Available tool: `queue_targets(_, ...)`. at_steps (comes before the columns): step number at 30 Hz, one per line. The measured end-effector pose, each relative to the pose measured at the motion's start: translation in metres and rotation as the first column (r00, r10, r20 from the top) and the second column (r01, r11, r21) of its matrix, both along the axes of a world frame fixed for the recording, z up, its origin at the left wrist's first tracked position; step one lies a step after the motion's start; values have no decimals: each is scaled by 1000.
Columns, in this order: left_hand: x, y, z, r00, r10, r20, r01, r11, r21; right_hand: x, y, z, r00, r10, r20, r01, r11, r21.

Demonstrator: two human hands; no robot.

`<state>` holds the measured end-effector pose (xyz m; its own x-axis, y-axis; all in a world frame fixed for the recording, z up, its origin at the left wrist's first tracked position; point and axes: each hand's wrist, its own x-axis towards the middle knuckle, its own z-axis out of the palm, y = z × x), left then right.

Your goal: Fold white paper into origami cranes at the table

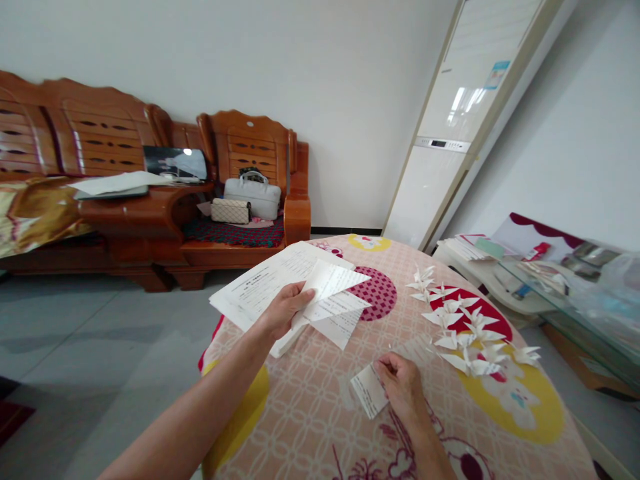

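Observation:
My left hand (291, 308) is closed on a folded printed paper (333, 283), its thumb on top and the sheet's pointed corners reaching right. Beneath that hand lies a stack of printed sheets (267, 277) on the round table. Lower and to the right, my right hand (401, 385) has its fingers pinched at the upper right edge of a small folded piece of paper (370, 392) with print on it. Its fingertips are partly hidden. Several white folded paper cranes (467, 360) stand grouped to the right of that hand.
A patterned pink cloth (300, 400) covers the table. A side table with a glass top (555, 300) holds papers and plastic bags at the right. Beyond stand a wooden armchair (250, 147) with bags on its seat and a tall white air conditioner (430, 167).

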<state>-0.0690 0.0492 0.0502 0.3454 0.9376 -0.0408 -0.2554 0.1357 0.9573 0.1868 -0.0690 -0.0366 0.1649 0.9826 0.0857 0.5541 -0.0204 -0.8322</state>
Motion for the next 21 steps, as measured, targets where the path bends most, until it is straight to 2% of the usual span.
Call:
queue_targets(5, 13, -7, -1, 988, -80, 131, 92, 992, -87, 0, 0, 2, 1000, -8, -7, 8, 1000, 7)
queue_targets(13, 28, -13, -7, 972, -122, 199, 156, 974, -164, -1, -1, 2, 997, -23, -71, 23, 1000, -1)
queue_targets(17, 39, -18, -7, 963, -163, 214, 210, 952, -222, -6, -3, 12, 972, -89, -218, 85, 996, -28)
queue_targets(21, 50, -26, -12, 956, -201, 212, 255, 927, -274, -8, -8, 28, 867, -208, -452, 242, 970, 18)
